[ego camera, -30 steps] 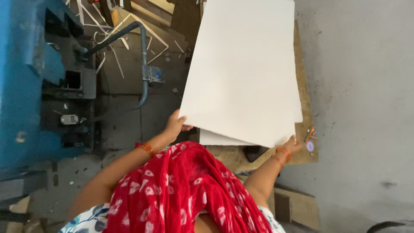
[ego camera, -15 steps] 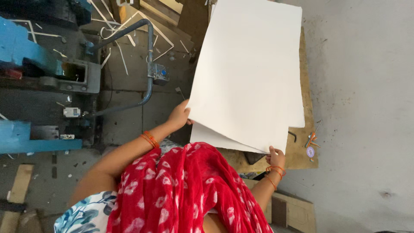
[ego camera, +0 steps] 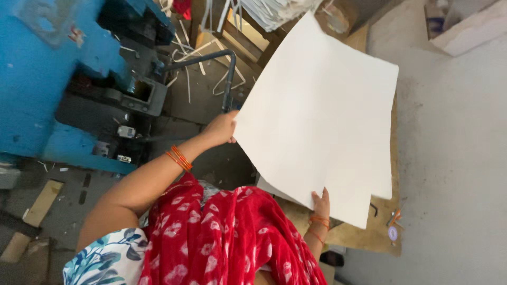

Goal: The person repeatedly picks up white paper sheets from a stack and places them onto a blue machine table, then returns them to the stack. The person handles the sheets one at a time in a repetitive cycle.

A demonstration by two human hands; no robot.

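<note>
Beside the blue machine [ego camera: 47, 79], I'm gripping the white sheet [ego camera: 322, 121] with left hand [ego camera: 222, 128] and right hand [ego camera: 320, 202], now swung left off the stack.

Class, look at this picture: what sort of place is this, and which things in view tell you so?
Probably a paper or board workshop: a blue machine, scrap strips on the floor, and a large white sheet held in both hands.

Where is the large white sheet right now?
In the head view the large white sheet fills the centre-right, held by the left hand and right hand, right of the blue machine.
</note>
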